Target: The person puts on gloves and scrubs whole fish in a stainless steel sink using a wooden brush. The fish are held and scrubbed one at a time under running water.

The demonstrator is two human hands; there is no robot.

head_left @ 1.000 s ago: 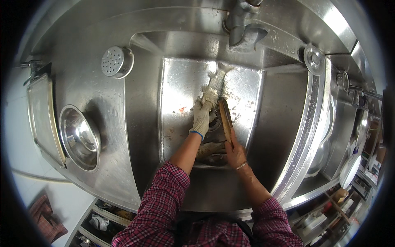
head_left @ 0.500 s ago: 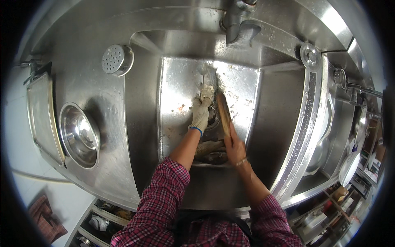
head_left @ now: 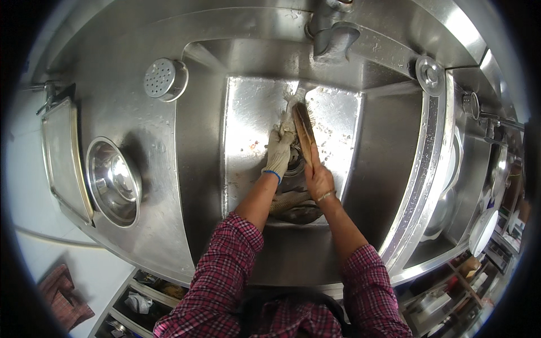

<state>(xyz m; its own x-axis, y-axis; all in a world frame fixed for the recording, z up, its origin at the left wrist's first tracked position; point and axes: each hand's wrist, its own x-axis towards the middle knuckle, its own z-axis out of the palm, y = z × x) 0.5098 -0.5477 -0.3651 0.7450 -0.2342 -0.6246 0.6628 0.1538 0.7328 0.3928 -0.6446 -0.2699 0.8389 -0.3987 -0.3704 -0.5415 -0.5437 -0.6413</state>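
Observation:
My left hand, in a cream knitted glove with a blue cuff edge, is closed on the near end of a pale fish lying on the sink floor. Glare blurs the fish's far end. My bare right hand wraps round the handle of a wooden brush. Its bristles lie along the fish's right side. Two more fish rest at the sink's near end, below my wrists. Beside my left hand the round drain shows in part.
The steel sink has deep walls, with a faucet over its far edge. A perforated strainer, a steel bowl and a tray sit on the left. To the right, a second basin holds white dishes.
The brush has shifted left and away from me, over the fish. The view has moved slightly, and more of the two fish near my wrists shows.

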